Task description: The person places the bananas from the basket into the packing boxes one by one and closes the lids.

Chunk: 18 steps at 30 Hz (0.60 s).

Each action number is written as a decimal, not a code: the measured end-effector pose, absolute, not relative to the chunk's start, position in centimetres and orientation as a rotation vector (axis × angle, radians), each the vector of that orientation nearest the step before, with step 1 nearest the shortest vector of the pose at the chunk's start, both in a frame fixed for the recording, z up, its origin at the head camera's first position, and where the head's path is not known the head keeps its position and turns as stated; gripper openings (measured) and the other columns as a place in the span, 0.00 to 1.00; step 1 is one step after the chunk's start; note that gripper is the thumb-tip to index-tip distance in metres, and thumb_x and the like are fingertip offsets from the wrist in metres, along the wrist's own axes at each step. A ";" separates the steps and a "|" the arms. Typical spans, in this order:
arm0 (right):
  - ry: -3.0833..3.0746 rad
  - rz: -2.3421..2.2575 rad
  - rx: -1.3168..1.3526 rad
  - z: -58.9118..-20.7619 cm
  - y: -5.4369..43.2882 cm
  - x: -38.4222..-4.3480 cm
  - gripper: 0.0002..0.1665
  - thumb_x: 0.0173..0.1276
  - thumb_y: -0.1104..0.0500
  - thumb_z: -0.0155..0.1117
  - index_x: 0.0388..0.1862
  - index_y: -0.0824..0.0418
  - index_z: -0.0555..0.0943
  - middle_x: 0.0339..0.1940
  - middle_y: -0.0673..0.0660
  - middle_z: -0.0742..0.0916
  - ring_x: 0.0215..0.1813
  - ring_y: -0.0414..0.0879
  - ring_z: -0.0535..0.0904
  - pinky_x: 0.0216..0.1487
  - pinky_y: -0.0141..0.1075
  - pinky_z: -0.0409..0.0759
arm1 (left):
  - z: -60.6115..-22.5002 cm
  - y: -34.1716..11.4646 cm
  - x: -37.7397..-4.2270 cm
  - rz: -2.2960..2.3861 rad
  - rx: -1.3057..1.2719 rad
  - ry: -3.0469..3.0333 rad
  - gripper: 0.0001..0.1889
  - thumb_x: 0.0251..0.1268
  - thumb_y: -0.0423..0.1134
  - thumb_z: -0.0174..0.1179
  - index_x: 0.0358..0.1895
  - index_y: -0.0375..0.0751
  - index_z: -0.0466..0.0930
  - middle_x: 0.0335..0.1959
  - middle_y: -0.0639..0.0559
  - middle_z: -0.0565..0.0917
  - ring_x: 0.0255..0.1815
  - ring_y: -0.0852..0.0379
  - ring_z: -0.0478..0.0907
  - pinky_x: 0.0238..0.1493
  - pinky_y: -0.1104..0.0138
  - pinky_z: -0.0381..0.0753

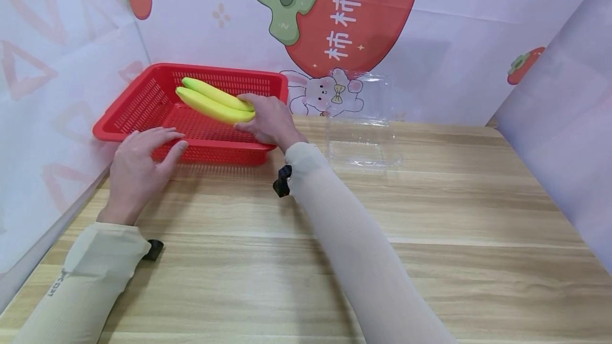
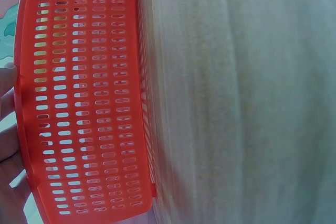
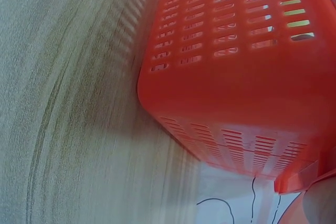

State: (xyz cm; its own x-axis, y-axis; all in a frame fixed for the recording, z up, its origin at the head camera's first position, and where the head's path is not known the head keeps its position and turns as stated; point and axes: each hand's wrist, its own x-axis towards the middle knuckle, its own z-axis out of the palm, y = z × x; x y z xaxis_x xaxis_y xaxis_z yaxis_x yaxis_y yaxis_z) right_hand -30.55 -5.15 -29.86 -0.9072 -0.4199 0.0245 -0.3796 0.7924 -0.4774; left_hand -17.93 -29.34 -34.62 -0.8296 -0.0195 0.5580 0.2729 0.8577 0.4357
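Note:
A pair of yellow bananas (image 1: 212, 106) with greenish tips lies slanted across the inside of a red plastic basket (image 1: 224, 145) in the head view. My right hand (image 1: 271, 121) reaches over the basket's right side and grips their right end between thumb and fingers. At the front left rim, my left hand (image 1: 141, 166) has its fingers extended and slightly bent over the edge, holding nothing. In the left wrist view, the left fingers (image 2: 9, 148) are beside the basket rim. Yellow shows through the slots of the basket's wall in both wrist views.
A clear plastic clamshell box (image 1: 363, 147) stands to the right of the basket, its lid raised against the back wall. The wooden table (image 1: 229, 259) is bounded by printed sheets at the back, left and right (image 1: 564, 100).

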 end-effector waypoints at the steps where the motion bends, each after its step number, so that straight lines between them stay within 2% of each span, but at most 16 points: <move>1: 2.898 -0.747 -0.649 -29.9 -5.1 -30.5 0.46 0.69 0.41 0.75 0.83 0.40 0.67 0.64 0.47 0.83 0.59 0.42 0.76 0.65 0.36 0.79 | -34.7 -29.3 -17.9 -0.689 -0.184 -2.463 0.21 0.73 0.47 0.68 0.62 0.40 0.86 0.63 0.35 0.87 0.68 0.31 0.80 0.82 0.40 0.66; 18: 2.932 -0.794 -0.652 -30.3 -5.0 -30.2 0.48 0.68 0.41 0.75 0.84 0.40 0.66 0.64 0.46 0.84 0.57 0.41 0.77 0.63 0.33 0.79 | -34.8 -29.3 -17.8 -0.698 -0.188 -2.454 0.21 0.73 0.46 0.68 0.62 0.40 0.86 0.62 0.35 0.87 0.67 0.31 0.80 0.82 0.40 0.66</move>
